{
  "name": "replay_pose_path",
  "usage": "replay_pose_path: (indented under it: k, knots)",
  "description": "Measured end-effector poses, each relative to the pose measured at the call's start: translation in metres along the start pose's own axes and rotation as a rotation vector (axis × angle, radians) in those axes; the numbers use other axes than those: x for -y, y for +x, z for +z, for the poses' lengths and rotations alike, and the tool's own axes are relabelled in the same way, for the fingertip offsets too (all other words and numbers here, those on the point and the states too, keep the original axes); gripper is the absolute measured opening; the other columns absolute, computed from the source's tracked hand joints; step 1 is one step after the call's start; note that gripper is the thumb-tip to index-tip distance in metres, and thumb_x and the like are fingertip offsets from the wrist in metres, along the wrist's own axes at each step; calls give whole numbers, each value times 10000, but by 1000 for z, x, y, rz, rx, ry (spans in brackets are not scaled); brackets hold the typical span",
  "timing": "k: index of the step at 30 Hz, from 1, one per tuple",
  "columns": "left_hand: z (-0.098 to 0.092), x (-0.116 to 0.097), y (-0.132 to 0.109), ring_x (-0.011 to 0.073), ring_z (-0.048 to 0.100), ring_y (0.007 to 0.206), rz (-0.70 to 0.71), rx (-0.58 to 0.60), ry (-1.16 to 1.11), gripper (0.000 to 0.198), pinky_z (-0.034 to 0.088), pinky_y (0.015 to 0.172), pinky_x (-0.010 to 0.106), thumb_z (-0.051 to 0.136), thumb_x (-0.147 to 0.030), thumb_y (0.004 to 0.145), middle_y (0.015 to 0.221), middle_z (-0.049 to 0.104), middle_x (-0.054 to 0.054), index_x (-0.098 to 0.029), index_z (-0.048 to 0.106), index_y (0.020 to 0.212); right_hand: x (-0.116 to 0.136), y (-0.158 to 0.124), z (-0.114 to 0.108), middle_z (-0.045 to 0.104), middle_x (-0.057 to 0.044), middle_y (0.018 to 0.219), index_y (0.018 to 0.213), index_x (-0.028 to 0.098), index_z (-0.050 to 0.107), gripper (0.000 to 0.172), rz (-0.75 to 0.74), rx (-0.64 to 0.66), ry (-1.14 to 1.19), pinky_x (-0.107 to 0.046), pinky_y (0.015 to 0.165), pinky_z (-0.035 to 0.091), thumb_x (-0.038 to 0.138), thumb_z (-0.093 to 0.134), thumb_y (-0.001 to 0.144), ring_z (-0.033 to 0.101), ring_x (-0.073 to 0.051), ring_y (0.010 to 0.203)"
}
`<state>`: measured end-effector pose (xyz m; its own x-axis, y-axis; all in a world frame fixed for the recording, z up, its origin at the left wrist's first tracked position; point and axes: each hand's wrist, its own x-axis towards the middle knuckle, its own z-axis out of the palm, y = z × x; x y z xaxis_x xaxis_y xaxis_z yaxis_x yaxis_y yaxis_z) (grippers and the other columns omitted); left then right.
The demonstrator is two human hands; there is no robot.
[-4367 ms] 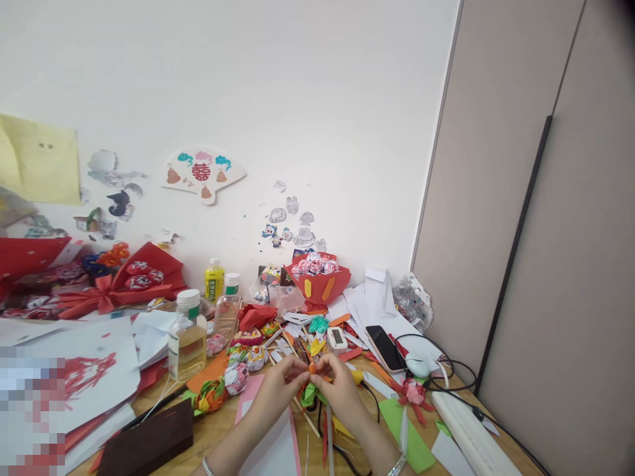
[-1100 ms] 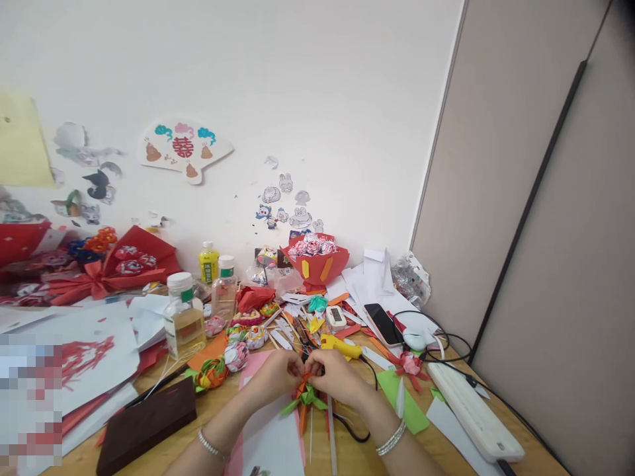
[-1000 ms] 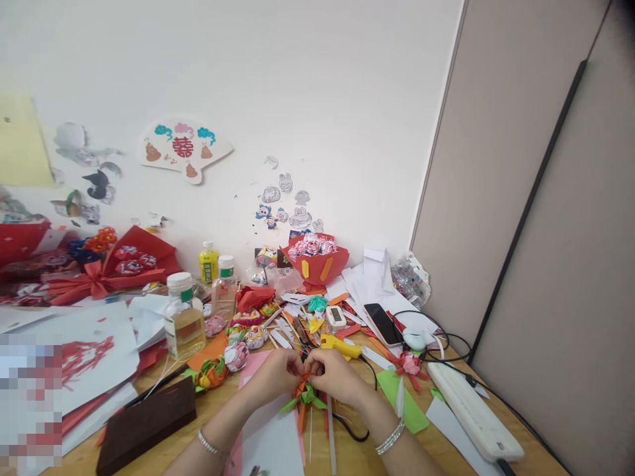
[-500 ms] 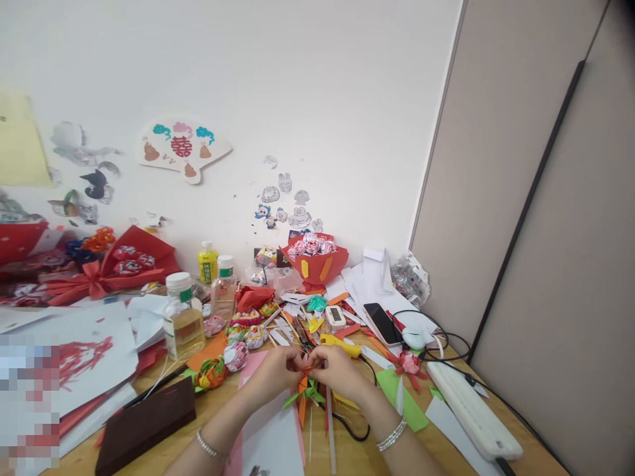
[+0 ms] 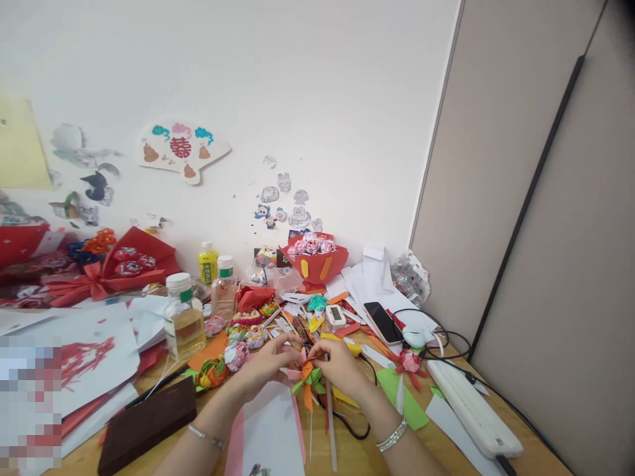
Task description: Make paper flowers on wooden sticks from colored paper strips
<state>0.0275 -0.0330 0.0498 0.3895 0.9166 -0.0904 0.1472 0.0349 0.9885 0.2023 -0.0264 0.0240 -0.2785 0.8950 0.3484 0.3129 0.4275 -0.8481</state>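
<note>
A small folded-paper flower (image 5: pixel 309 374) with orange strips, green leaf pieces and some pink paper stands in front of me. My right hand (image 5: pixel 338 367) pinches its orange paper from the right side. On the left, my left hand (image 5: pixel 268 365) is beside it with thumb and index finger apart, close to the pink paper; whether its fingertips touch the paper is hard to see. Below the flower, thin sticks run down toward the table edge. A white sheet on pink paper (image 5: pixel 270 430) lies under my left forearm.
A yellow glue gun (image 5: pixel 353 348) with a black cable lies just behind my right hand. Around are a dark brown box (image 5: pixel 149 426), a bottle of liquid (image 5: pixel 183 324), paper flowers (image 5: pixel 236 356), a phone (image 5: pixel 381 322), green paper (image 5: pixel 404 400) and a power strip (image 5: pixel 476 410).
My left hand has drawn back left and its fingers have parted from their pinch. Pink paper now shows at the flower. The right hand stays on the orange paper, shifted slightly right.
</note>
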Motion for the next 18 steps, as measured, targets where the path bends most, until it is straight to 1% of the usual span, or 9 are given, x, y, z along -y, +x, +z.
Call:
replay_pose_path:
  k: [2,4,5,7,9,10,12,15,18]
  knots:
    - [-3,2,-1,152,573,751,-38,-12,-28,407,439,574,237,606,-436,684,822,566,-7,-215,507,1011,2,0,-1,654,3,691,729,177,674,174,-25,-14,5,-222,605,432,66,547,686,587,-141,666]
    - [-3,6,1,123,531,695,-36,10,16,412,399,545,208,613,-520,673,785,535,-19,-190,530,905,6,-2,-2,667,0,722,755,185,686,169,-49,-19,-13,-230,633,437,82,557,715,594,-147,695]
    - [-2,9,2,98,489,632,-16,40,32,415,364,524,192,610,-551,670,723,506,-37,-179,526,832,7,-2,-2,674,-2,742,766,189,692,177,-64,-17,-35,-234,648,437,79,561,721,596,-150,711]
    - [0,12,4,56,354,508,43,98,31,431,274,481,172,595,-588,675,584,406,-84,-177,476,731,10,-4,-2,685,-6,778,788,202,703,198,-105,-3,-99,-241,680,434,69,569,731,597,-154,746]
    - [2,14,6,44,226,455,85,105,10,446,195,458,173,574,-610,686,508,308,-116,-192,418,701,12,-4,-3,690,-8,802,815,220,711,218,-146,13,-161,-248,703,430,67,572,746,593,-158,771]
    - [3,14,7,45,188,449,94,91,2,448,171,454,177,562,-616,693,488,284,-123,-199,397,697,12,-5,-4,690,-8,810,829,228,712,227,-164,18,-184,-251,711,428,68,569,756,591,-157,778]
    - [4,14,9,50,155,445,108,64,-2,446,153,452,183,539,-621,709,462,265,-128,-209,369,689,11,-4,-5,687,-10,807,848,235,713,239,-201,12,-215,-253,715,423,66,563,771,585,-154,771]
    - [4,13,10,53,152,439,145,38,13,434,164,456,185,510,-616,732,441,251,-131,-212,361,684,13,-4,-7,681,-13,806,868,236,710,226,-240,6,-224,-257,724,416,83,564,788,578,-154,774]
    - [4,12,11,53,196,440,175,-13,73,434,198,463,185,509,-617,727,472,278,-120,-206,379,680,17,-5,-10,676,-16,874,909,238,697,189,-193,45,-185,-265,753,420,143,577,798,582,-168,834]
